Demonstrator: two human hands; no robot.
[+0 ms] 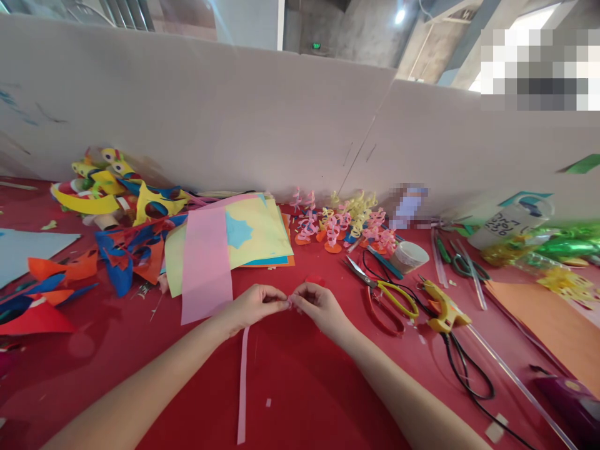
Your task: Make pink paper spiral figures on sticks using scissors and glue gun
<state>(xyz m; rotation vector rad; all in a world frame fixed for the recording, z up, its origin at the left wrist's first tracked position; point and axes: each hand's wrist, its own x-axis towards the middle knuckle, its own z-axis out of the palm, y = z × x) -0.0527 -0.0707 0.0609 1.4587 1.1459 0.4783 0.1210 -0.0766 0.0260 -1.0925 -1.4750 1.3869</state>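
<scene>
A narrow pink paper strip (242, 387) runs down from under my left hand (260, 305) toward the front of the red table. The thumb and forefinger of that hand are pinched together on a small pink bit of it. My right hand (321, 307) meets it fingertip to fingertip, pinching the same pink bit. Most of that end is hidden by the fingers. A wider pink paper sheet (206, 262) lies just beyond my left hand, over a stack of yellow paper (272, 234). Several curled pink and yellow paper pieces (332, 228) stand on small bases behind my hands.
Yellow-handled scissors (398, 299) and a yellow glue gun (445, 306) with its cable lie at right. A paper cup (410, 256) and a white container (510, 219) stand farther back. Colourful cut scraps (126, 256) pile at left. A white partition (210, 112) borders the red table (300, 400).
</scene>
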